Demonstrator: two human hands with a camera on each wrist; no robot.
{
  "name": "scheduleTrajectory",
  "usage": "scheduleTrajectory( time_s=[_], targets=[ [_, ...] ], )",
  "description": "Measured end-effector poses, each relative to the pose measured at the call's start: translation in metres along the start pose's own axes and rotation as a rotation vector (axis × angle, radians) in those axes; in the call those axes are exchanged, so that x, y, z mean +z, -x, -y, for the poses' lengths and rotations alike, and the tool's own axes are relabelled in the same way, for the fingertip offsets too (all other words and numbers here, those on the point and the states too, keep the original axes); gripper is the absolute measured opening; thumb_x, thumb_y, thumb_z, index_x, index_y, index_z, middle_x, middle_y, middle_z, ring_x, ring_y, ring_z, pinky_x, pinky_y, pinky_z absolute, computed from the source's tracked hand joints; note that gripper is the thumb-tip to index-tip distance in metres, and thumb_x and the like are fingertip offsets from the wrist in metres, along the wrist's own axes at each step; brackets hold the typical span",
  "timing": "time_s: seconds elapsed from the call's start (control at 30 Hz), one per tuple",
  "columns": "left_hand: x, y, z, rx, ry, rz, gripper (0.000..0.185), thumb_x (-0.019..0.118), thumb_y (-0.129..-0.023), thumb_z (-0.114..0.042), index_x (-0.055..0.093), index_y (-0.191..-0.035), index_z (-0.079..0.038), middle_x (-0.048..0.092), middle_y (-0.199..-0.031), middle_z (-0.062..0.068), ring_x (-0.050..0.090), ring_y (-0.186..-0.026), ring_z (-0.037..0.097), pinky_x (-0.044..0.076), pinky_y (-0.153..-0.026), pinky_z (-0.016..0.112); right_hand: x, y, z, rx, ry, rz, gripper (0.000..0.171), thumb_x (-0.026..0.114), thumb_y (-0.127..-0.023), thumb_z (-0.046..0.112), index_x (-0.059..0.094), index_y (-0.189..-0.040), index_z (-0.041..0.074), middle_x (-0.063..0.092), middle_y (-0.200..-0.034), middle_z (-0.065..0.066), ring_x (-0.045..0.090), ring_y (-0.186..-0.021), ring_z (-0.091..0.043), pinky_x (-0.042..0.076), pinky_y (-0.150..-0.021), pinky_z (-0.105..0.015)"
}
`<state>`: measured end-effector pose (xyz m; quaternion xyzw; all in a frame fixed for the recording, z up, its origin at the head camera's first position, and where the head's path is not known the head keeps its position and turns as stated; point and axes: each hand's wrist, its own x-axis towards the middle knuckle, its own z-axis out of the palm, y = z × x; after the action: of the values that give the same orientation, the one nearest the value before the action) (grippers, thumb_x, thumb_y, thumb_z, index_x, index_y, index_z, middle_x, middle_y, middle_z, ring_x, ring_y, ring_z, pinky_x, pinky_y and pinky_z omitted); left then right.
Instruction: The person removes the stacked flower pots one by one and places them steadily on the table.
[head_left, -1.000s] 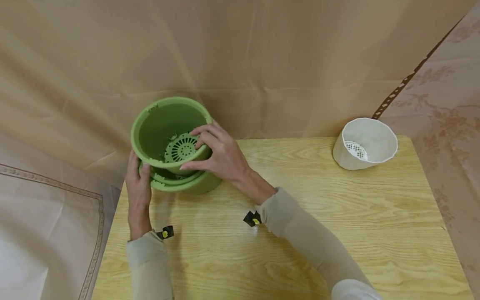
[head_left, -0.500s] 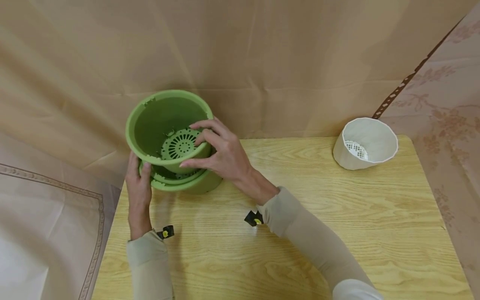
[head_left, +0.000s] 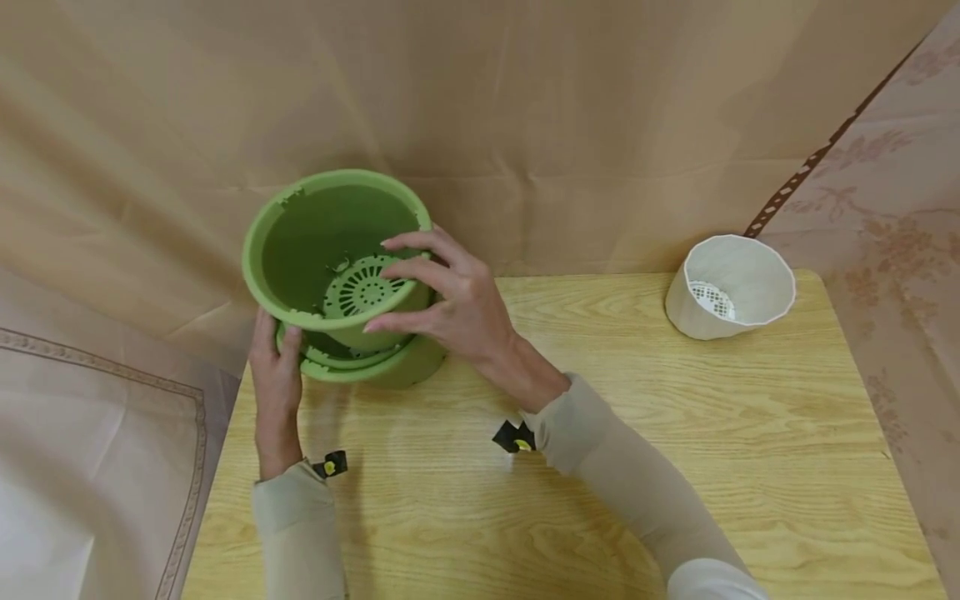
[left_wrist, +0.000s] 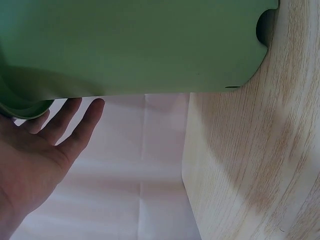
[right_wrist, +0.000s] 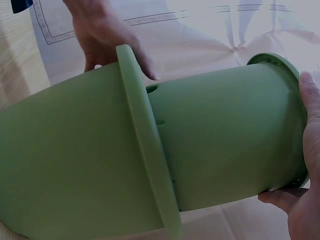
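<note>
In the head view, my right hand (head_left: 468, 308) grips the rim of an upper green flowerpot (head_left: 322, 218), thumb outside and fingers inside. This pot has a slotted base and tilts toward me, partly inside a lower green flowerpot (head_left: 367, 372) that stands on the table. A second rim shows within the lower pot, beneath the raised one. My left hand (head_left: 277, 375) holds the left side of the lower pot's rim, its thumb over the edge. The left wrist view shows the lower pot's smooth wall (left_wrist: 150, 50) and that hand's fingertips beside it; the thumb is hidden there.
A white flowerpot (head_left: 693, 312) with a perforated base stands at the table's back right. The wooden table (head_left: 637, 400) meets a beige curtain (head_left: 525, 125) along its back edge. Patterned cloth (head_left: 112, 450) hangs at the left.
The upper green flowerpot has risen and come slightly nearer the camera, its far rim shifting up and left. My right hand moved slightly up and right with it. The left hand stayed put.
</note>
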<state>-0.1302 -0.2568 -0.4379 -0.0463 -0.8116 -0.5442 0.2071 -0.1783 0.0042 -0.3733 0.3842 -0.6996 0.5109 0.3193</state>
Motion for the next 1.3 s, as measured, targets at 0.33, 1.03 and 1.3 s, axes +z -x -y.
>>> scheduleTrajectory(
  time_s=[0.33, 1.03, 1.3],
  targets=[
    [0.0, 0.0, 0.0, -0.026, -0.024, -0.016, 0.049, 0.052, -0.103, -0.027, 0.048, -0.147, -0.005, 0.029, -0.161, 0.008, 0.026, -0.148, 0.025, 0.024, -0.117, 0.041, -0.015, -0.003, 0.0, 0.003, -0.005, -0.042, 0.056, 0.095, -0.058, 0.03, 0.076, -0.101, 0.0, 0.067, -0.113, -0.018, 0.064, -0.107, -0.025, 0.046, -0.103, -0.033],
    [0.003, -0.001, -0.004, -0.062, -0.058, -0.024, 0.054, 0.052, -0.102, -0.033, 0.048, -0.145, 0.0, 0.029, -0.161, 0.006, 0.027, -0.147, 0.031, 0.026, -0.117, 0.043, -0.054, 0.009, -0.006, 0.042, 0.076, -0.103, 0.057, 0.095, -0.054, 0.025, 0.077, -0.102, 0.0, 0.069, -0.111, -0.018, 0.066, -0.104, -0.028, 0.052, -0.092, -0.032],
    [0.003, 0.001, -0.002, -0.068, -0.053, -0.031, 0.056, 0.052, -0.103, -0.035, 0.047, -0.145, 0.0, 0.028, -0.161, 0.006, 0.026, -0.147, 0.03, 0.023, -0.118, 0.048, -0.07, 0.018, -0.011, 0.06, 0.13, -0.096, 0.055, 0.093, -0.06, 0.029, 0.076, -0.102, -0.002, 0.068, -0.112, -0.02, 0.065, -0.106, -0.031, 0.052, -0.095, -0.038]
  ],
)
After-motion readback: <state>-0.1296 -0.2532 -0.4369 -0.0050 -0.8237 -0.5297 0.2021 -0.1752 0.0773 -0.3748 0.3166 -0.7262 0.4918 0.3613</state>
